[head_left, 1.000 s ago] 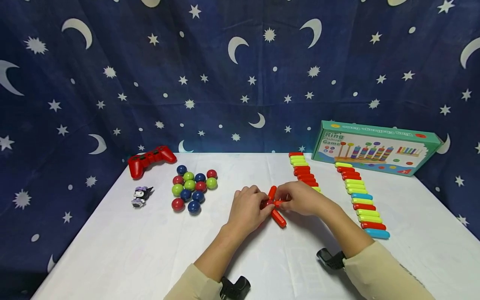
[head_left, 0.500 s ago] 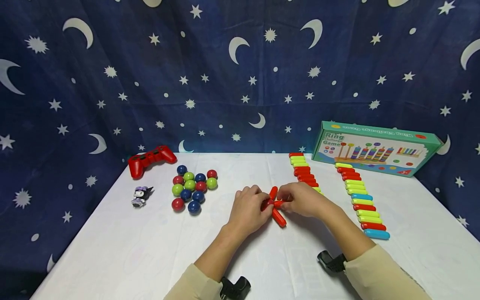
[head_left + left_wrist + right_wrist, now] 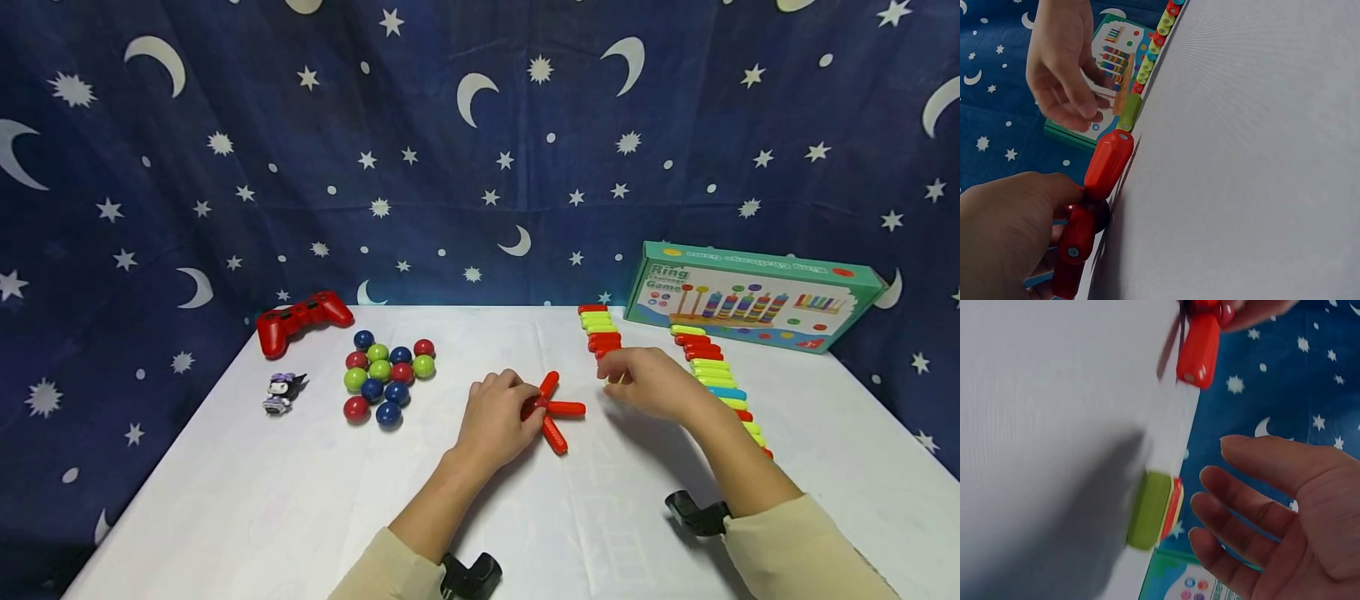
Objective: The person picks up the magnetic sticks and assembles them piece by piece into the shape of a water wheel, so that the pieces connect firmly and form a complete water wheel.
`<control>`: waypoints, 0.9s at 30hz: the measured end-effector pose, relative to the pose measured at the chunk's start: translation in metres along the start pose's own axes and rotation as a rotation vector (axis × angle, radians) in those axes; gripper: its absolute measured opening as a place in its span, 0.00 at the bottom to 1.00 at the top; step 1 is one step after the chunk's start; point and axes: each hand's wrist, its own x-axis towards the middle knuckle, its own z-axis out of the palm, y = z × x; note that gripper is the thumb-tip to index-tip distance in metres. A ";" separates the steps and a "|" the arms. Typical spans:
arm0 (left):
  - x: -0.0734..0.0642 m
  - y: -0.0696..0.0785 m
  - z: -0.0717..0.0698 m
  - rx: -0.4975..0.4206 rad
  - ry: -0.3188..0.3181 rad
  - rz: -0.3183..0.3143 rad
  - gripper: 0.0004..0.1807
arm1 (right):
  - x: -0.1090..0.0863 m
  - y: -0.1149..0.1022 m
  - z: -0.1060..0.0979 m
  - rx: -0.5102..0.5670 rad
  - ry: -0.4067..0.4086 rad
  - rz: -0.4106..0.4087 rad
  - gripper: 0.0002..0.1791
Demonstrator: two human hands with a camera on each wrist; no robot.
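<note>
My left hand (image 3: pixel 495 417) pinches the hub of a star-like cluster of red rods (image 3: pixel 566 408) on the white table. Three red arms fan out to the right of my fingers, and the hand covers the rest. A dark ball (image 3: pixel 1102 214) shows at the joint in the left wrist view. To the right, my right hand (image 3: pixel 648 383) hovers with loosely bent fingers and nothing in them. It overlaps the near end of the left row of red and yellow-green rods (image 3: pixel 598 327). In the right wrist view, a yellow-green rod (image 3: pixel 1150 509) lies left of these fingers.
A second row of red, yellow-green and blue rods (image 3: pixel 708 372) lies farther right, partly behind my right arm. Behind it stands a green game box (image 3: pixel 750 296). At left are several coloured balls (image 3: pixel 379 371), a red game controller (image 3: pixel 303 321) and a small figurine (image 3: pixel 281 393).
My right hand has let go of the red rod pointing right and moved right and away, to the left row. My left hand keeps its hold in the same place.
</note>
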 end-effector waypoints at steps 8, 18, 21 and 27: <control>0.000 0.000 0.000 -0.012 -0.005 -0.002 0.13 | -0.004 0.014 0.002 -0.012 -0.002 0.030 0.11; 0.000 -0.003 -0.004 -0.034 0.028 -0.026 0.15 | 0.009 -0.027 0.027 0.121 0.040 -0.091 0.12; 0.002 -0.004 -0.008 -0.065 0.035 -0.018 0.13 | 0.015 -0.039 0.037 0.150 0.048 -0.124 0.11; 0.011 -0.012 -0.031 -0.124 0.020 -0.098 0.10 | 0.026 -0.050 0.051 0.124 0.060 -0.155 0.11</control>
